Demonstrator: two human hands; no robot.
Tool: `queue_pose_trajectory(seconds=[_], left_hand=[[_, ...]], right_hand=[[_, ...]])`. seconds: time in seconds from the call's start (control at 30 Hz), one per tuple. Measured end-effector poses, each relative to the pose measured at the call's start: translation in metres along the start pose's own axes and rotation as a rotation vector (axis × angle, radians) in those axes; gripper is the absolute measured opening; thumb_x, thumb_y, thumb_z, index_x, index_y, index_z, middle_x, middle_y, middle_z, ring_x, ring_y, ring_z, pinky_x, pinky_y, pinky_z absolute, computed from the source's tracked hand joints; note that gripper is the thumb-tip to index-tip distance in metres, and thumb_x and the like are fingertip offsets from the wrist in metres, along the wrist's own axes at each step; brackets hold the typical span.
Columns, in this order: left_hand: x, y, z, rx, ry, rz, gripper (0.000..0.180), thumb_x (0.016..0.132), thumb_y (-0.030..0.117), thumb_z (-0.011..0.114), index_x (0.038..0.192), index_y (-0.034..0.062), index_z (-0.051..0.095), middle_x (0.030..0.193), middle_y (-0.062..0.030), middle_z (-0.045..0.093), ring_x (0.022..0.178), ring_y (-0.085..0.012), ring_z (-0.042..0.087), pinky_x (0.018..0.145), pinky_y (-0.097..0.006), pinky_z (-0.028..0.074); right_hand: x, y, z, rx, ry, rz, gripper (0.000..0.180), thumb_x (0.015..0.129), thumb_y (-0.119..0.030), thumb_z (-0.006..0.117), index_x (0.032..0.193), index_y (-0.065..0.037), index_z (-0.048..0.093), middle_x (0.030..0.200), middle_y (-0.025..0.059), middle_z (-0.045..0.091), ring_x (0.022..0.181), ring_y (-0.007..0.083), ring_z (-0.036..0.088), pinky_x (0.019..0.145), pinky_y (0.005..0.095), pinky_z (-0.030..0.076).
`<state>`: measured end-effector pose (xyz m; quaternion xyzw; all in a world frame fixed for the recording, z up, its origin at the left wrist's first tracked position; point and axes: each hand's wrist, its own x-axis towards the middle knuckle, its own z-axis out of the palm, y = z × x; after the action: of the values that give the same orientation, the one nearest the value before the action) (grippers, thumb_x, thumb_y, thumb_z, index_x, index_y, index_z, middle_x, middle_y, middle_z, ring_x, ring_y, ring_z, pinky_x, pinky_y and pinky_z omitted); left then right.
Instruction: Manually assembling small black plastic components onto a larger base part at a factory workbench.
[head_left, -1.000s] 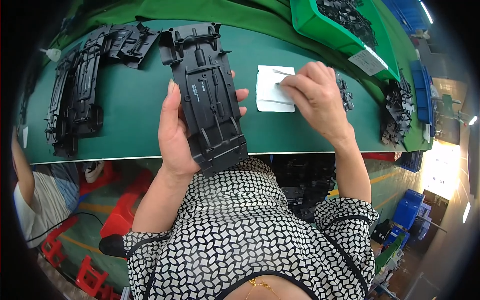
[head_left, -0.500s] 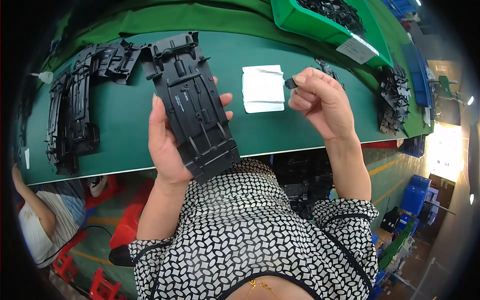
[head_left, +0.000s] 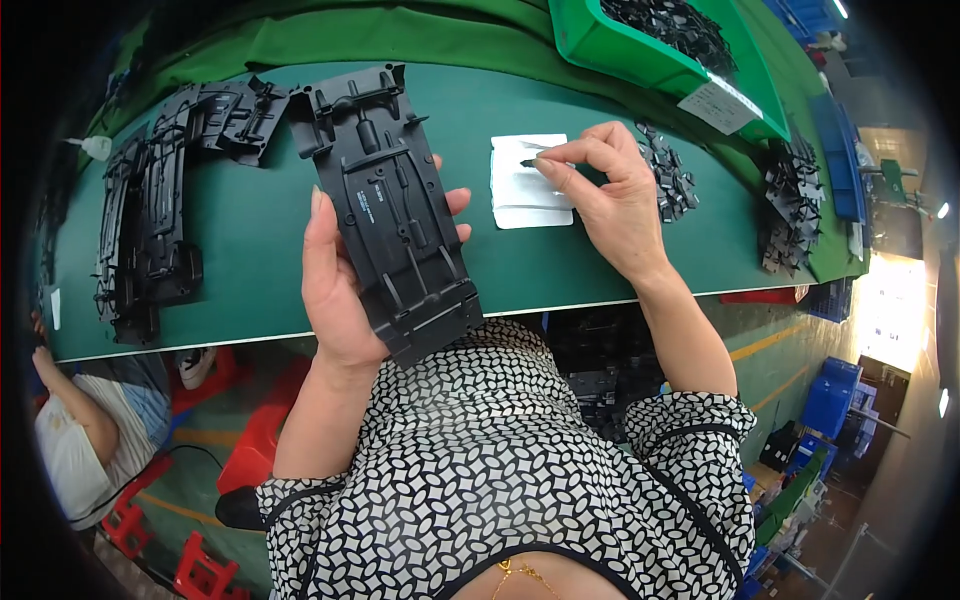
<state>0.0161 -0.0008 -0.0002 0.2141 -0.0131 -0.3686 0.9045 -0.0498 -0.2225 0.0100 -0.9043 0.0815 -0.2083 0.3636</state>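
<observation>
Left fingers [head_left: 320, 240] grasp chassis [head_left: 392, 215] over table edge [head_left: 585, 305]; right fingers [head_left: 585, 153] pinch part [head_left: 528, 163], well apart.

At right of centre I can't make out the shape of the small black piece [head_left: 528, 163]; the fingertips of the right hand [head_left: 612, 195] cover most of it. That hand also hides part of the right edge of the white pad [head_left: 525, 205]. Left of centre, I lose the left hand [head_left: 338, 290] partly behind the black plate [head_left: 392, 215], whose printing [head_left: 374, 200] is too small to read. The top edge cuts off the green bin [head_left: 640, 62].
</observation>
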Motion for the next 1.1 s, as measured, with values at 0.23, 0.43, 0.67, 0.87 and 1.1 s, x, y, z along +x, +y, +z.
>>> queue_pose_trajectory(seconds=[0.23, 0.43, 0.67, 0.87, 1.1], left_hand=[[0.001, 0.000, 0.000, 0.007, 0.010, 0.008, 0.069, 0.097, 0.051, 0.025, 0.134, -0.0062, 0.037, 0.130, -0.0206, 0.049, 0.107, -0.0345, 0.058, 0.085, -0.041, 0.054], [0.000, 0.000, 0.000, -0.012, -0.005, -0.010, 0.068, 0.097, 0.051, 0.025, 0.135, -0.0055, 0.037, 0.129, -0.0204, 0.049, 0.104, -0.0343, 0.059, 0.083, -0.041, 0.054], [-0.001, 0.000, 0.002, 0.006, 0.023, 0.005, 0.068, 0.097, 0.051, 0.024, 0.135, -0.0050, 0.037, 0.129, -0.0199, 0.050, 0.103, -0.0339, 0.060, 0.083, -0.040, 0.054], [-0.001, 0.002, 0.002, 0.044, 0.024, 0.022, 0.068, 0.098, 0.050, 0.023, 0.134, -0.0051, 0.038, 0.130, -0.0198, 0.050, 0.107, -0.0341, 0.059, 0.085, -0.040, 0.054], [-0.001, 0.002, 0.000, -0.002, 0.016, 0.004, 0.071, 0.097, 0.053, 0.022, 0.133, -0.0062, 0.039, 0.129, -0.0204, 0.050, 0.108, -0.0345, 0.058, 0.088, -0.042, 0.052]], right_hand=[[0.000, 0.006, 0.000, -0.178, -0.013, -0.091, 0.007, 0.075, -0.014, 0.072, 0.081, -0.009, 0.071, 0.079, 0.0022, 0.051, 0.082, 0.0197, 0.048, 0.076, 0.0322, 0.033], [-0.001, 0.005, 0.002, -0.142, 0.002, -0.065, 0.007, 0.076, -0.013, 0.072, 0.081, -0.009, 0.070, 0.079, 0.0018, 0.052, 0.082, 0.0193, 0.048, 0.075, 0.0323, 0.032], [-0.001, 0.007, -0.003, -0.312, 0.036, -0.256, 0.007, 0.074, -0.012, 0.073, 0.079, -0.011, 0.068, 0.077, 0.0005, 0.053, 0.078, 0.0186, 0.050, 0.074, 0.0328, 0.032], [-0.006, -0.002, -0.002, -0.338, -0.056, -0.307, 0.007, 0.074, -0.010, 0.072, 0.080, -0.012, 0.068, 0.076, 0.0011, 0.053, 0.078, 0.0189, 0.051, 0.073, 0.0331, 0.033], [-0.021, -0.023, -0.014, -0.166, 0.062, -0.285, 0.015, 0.069, -0.003, 0.073, 0.081, -0.007, 0.067, 0.072, 0.0035, 0.051, 0.068, 0.0206, 0.049, 0.064, 0.0312, 0.035]])
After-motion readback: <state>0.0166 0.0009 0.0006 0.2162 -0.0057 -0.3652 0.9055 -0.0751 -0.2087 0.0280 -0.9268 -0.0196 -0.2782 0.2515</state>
